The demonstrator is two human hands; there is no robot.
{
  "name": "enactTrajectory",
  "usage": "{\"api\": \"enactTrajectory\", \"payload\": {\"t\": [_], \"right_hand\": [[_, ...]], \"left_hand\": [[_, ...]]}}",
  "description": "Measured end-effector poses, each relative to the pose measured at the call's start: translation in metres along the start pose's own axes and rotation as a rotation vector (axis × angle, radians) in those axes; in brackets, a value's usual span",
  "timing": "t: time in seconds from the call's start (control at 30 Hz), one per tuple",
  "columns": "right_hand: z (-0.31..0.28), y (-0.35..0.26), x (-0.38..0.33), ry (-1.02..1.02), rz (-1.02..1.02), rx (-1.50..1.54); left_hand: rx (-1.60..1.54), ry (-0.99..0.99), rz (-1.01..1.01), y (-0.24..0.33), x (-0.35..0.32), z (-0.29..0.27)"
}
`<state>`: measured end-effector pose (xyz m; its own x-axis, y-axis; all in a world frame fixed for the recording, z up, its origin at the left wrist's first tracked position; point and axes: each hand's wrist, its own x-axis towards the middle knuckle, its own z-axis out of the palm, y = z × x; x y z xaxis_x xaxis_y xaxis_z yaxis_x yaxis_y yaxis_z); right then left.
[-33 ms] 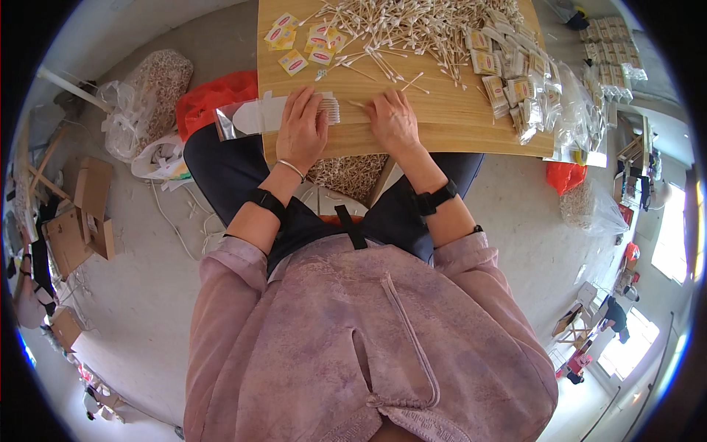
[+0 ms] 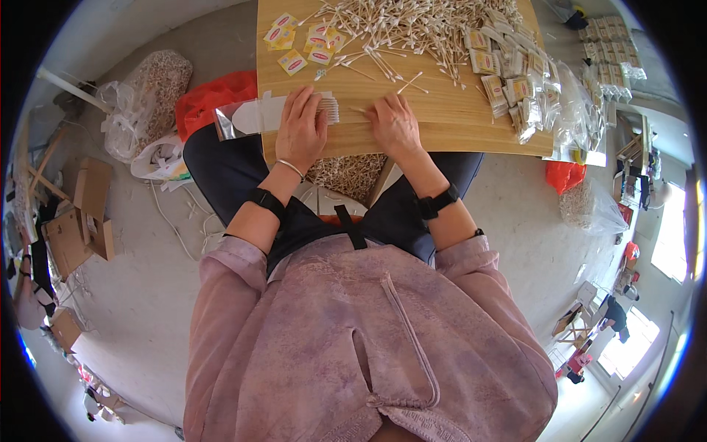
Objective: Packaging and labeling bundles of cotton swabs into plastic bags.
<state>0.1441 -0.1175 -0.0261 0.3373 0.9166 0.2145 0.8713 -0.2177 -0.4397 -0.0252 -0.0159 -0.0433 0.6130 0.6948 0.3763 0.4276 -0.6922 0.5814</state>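
At the near edge of the wooden table, my left hand is closed over an even row of cotton swabs, whose white tips stick out to its right between fingers and thumb. From under that hand a white strip with a clear plastic sleeve runs left past the table edge. A short gap to the right, my right hand pinches a cotton swab; only a short end shows, pointing left toward the row. Its fingertips are partly hidden behind the knuckles.
Loose cotton swabs are heaped at the far side of the table. Yellow and white cards lie at far left, filled swab packs at right. Below the edge, between my knees, is a container of more swabs.
My right hand and the swab end in it have shifted very slightly. Nothing else visibly differs.
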Motion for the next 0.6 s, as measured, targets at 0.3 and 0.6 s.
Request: {"api": "enactTrajectory", "payload": {"t": [0.3,0.6], "right_hand": [[-0.019,-0.014,-0.05,-0.254,-0.223,0.101],[-0.004,-0.003,0.038,0.068,0.037,0.041]], "left_hand": [[0.029,0.028,0.037,-0.005,0.002,0.002],[0.031,0.017,0.027,-0.005,0.001,0.005]]}}
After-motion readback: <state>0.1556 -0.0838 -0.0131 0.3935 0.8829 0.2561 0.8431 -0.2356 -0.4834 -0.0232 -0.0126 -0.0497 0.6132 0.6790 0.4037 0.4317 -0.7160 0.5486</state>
